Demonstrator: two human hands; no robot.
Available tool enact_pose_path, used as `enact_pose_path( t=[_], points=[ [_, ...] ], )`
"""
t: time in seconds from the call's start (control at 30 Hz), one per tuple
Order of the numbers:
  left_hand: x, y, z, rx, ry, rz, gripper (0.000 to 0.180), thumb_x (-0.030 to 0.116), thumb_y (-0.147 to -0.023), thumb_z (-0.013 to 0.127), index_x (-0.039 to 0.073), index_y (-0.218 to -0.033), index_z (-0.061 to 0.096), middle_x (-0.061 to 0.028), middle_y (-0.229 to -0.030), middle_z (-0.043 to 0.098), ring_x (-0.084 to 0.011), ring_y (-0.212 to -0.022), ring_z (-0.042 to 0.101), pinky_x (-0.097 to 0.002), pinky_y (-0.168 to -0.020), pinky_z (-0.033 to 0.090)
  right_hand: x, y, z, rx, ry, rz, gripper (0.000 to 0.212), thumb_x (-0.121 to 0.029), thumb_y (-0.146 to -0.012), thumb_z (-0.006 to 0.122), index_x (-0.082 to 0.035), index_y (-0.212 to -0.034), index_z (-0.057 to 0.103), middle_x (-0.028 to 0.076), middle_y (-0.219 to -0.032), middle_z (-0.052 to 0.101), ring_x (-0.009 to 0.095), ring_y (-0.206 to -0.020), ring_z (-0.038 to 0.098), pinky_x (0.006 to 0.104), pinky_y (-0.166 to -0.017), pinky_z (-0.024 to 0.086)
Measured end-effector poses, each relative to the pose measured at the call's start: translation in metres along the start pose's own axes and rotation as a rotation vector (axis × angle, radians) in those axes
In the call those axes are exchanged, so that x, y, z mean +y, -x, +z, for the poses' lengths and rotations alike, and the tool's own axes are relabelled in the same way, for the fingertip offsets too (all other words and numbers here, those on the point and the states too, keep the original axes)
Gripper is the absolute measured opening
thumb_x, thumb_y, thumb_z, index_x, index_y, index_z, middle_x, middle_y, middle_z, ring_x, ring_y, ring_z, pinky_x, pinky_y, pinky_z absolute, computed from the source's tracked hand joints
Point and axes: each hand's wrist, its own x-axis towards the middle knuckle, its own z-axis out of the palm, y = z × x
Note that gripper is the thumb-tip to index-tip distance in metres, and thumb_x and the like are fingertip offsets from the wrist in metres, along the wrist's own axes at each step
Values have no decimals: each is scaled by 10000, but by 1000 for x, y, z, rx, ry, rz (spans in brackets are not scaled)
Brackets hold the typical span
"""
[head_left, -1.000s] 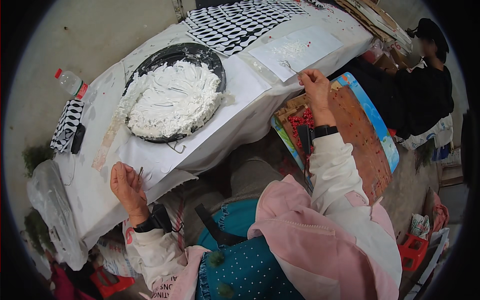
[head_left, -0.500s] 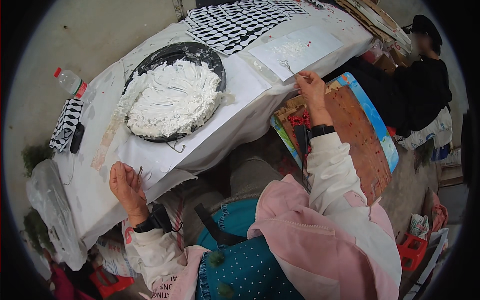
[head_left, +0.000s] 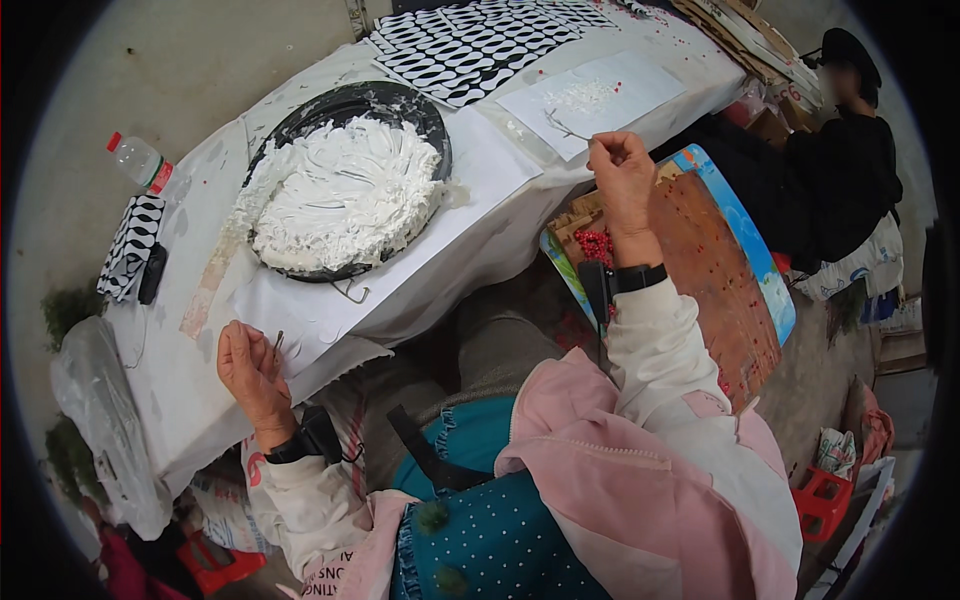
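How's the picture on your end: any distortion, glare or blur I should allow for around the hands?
Head view: fisheye bows the white table and the rim falls to black; head view: light looks soft, with ridges readable in the white paste; head view: the thin twig shows only faintly.

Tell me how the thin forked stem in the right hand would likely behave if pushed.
The forked stem is probably light, being thin and pinched at one end by the right hand. It looks fairly stiff, jutting out without visible droop. Its fine tips might bend or snap.
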Motion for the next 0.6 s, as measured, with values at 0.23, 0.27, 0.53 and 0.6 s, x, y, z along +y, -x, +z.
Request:
enact_pose_path(
  t=[0.23, 0.27, 0.53, 0.6],
  points=[
    [1, 0, -3, 3, 3, 6, 304, 276, -979, 558, 83, -754, 492, 95, -563, 306, -2, -461, 206, -195, -422, 154, -54, 31, 22, -123, -176, -133, 83, 23, -841, 641, -38, -896, 630, -15, -785, 625, 42, -667, 554, 187, -600, 448],
    [0, 0, -3, -5, 7, 1, 300, 272, -981, 555, 85, -756, 490, 95, -566, 304, -3, -462, 204, -193, -424, 157, -63, 36, 25, -148, -151, -194, 94, 36, -836, 635, -36, -897, 632, -10, -800, 624, 46, -670, 552, 189, -599, 447],
    [-3, -2, -6, -38, 47, 3, 292, 254, -973, 568, 73, -753, 507, 91, -558, 320, -7, -463, 222, -200, -425, 163, -114, 55, 59, -287, -31, -582, 161, 94, -788, 611, -10, -907, 642, 65, -870, 600, 126, -649, 569, 240, -583, 466],
    [-2, -1, -6, -24, 29, 2, 288, 247, -974, 566, 69, -754, 514, 90, -557, 324, -8, -464, 227, -200, -425, 165, -120, 57, 67, -318, -31, -604, 169, 100, -792, 609, -7, -918, 646, 66, -887, 599, 120, -660, 571, 234, -594, 468]
  ],
)
